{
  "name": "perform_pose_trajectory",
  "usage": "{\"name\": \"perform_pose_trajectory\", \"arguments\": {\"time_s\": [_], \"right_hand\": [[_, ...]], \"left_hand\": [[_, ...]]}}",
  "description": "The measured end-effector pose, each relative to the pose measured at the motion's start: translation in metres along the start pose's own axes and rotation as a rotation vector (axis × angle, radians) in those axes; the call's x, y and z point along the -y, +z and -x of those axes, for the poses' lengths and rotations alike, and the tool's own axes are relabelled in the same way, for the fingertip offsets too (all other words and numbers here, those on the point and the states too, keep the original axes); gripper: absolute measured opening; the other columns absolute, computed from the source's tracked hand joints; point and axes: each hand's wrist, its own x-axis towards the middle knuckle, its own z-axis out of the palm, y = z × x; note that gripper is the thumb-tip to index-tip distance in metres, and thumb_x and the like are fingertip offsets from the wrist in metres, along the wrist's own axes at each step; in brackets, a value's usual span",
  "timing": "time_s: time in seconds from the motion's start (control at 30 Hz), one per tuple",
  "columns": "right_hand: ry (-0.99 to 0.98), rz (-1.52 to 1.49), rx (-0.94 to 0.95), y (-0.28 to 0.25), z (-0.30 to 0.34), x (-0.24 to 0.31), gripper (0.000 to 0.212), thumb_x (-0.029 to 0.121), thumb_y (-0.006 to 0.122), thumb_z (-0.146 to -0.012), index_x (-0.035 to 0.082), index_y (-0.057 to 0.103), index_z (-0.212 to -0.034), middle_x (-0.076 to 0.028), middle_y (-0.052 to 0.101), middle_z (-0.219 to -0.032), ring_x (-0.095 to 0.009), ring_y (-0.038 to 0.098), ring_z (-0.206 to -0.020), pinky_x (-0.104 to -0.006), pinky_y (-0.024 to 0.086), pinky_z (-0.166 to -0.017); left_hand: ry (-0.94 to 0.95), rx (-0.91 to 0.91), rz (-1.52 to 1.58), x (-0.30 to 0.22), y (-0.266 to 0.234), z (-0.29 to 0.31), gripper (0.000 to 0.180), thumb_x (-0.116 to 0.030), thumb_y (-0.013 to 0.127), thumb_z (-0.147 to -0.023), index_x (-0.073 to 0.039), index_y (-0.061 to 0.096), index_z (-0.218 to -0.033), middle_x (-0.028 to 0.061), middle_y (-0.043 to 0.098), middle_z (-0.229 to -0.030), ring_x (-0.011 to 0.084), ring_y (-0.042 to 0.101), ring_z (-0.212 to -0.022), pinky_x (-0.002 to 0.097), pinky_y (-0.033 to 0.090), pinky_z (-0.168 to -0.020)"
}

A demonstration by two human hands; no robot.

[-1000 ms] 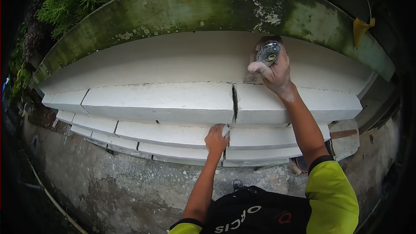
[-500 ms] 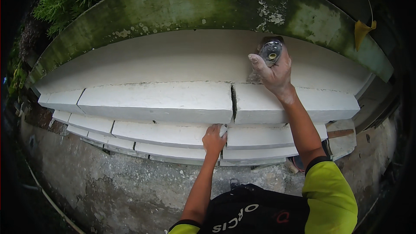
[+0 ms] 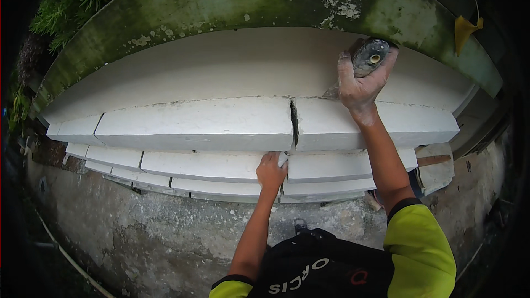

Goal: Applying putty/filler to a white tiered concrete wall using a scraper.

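My right hand [image 3: 361,91] is wrapped round a dark-handled flat-bladed tool [image 3: 369,58]. The handle is smeared with pale dust and its butt shows a ringed hole; a grey corner of the blade shows low beside the wrist, the rest is hidden. The tool is held up against the white wall face [image 3: 221,72], just above the top white block [image 3: 199,121]. Lower down, my left hand [image 3: 270,171] is closed, resting on the second course of blocks beside a vertical joint. A small white lump [image 3: 283,159] shows at its fingers, its kind unclear. White dust coats my right hand.
A mossy green curved ledge [image 3: 221,8] overhangs the wall face. Dark gaps part the stepped white blocks. Leafy plants [image 3: 66,14] grow at far left, and a yellow leaf [image 3: 466,32] hangs at right. Stained concrete ground [image 3: 165,232] lies below.
My right hand has moved right along the wall with the tool, its handle now tilting to the right. My left hand stays beside the same joint. The whole view has shifted slightly.
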Motion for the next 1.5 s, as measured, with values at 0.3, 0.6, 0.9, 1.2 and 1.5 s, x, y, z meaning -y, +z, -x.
{"name": "perform_pose_trajectory", "arguments": {"time_s": [0.3,0.6,0.9,1.2,1.5], "right_hand": [[-0.437,0.189,-0.131,0.015,-0.002,0.004,0.067,-0.01,0.067,-0.081,0.005,0.028,-0.133,-0.014,0.054,-0.101,-0.019,0.057,-0.081,-0.0321,0.05,-0.07],[-0.245,-0.019,0.037,-0.055,0.057,0.052,0.044,-0.001,0.056,-0.091,0.017,0.021,-0.111,-0.021,0.056,-0.1,-0.02,0.058,-0.078,-0.0355,0.059,-0.068],[0.16,-0.095,-0.034,-0.086,0.109,0.043,0.038,0.003,0.057,-0.094,0.014,0.023,-0.109,-0.028,0.066,-0.105,-0.034,0.068,-0.103,-0.0455,0.053,-0.097],[0.518,-0.157,0.036,-0.114,0.095,0.037,0.035,-0.001,0.064,-0.094,0.009,0.033,-0.106,-0.025,0.071,-0.107,-0.025,0.067,-0.105,-0.0368,0.047,-0.101],[0.576,0.466,0.446,-0.256,0.045,0.023,0.053,0.002,0.072,-0.089,0.0,0.054,-0.139,-0.014,0.076,-0.106,-0.023,0.069,-0.102,-0.0298,0.05,-0.096]], "left_hand": [[0.0,-0.008,0.022,-0.002,0.004,-0.003,0.039,-0.027,0.08,-0.071,-0.011,0.069,-0.105,0.0077,0.069,-0.103,0.0283,0.066,-0.1,0.0431,0.056,-0.08],[0.028,-0.062,0.046,0.0,0.005,-0.009,0.039,-0.027,0.081,-0.07,-0.01,0.069,-0.103,0.0082,0.07,-0.103,0.0281,0.067,-0.099,0.0421,0.056,-0.079],[-0.04,0.011,0.027,-0.004,-0.003,-0.006,0.035,-0.028,0.08,-0.07,-0.008,0.07,-0.098,0.0087,0.071,-0.099,0.0281,0.067,-0.098,0.0415,0.057,-0.078],[0.002,-0.027,0.05,-0.004,0.007,-0.001,0.032,-0.027,0.08,-0.071,-0.008,0.071,-0.096,0.0111,0.071,-0.097,0.0305,0.068,-0.094,0.0427,0.057,-0.077],[-0.314,0.232,0.056,-0.026,-0.025,-0.015,0.038,-0.03,0.076,-0.076,-0.01,0.072,-0.107,0.0125,0.074,-0.103,0.0294,0.069,-0.101,0.0424,0.057,-0.079]]}}
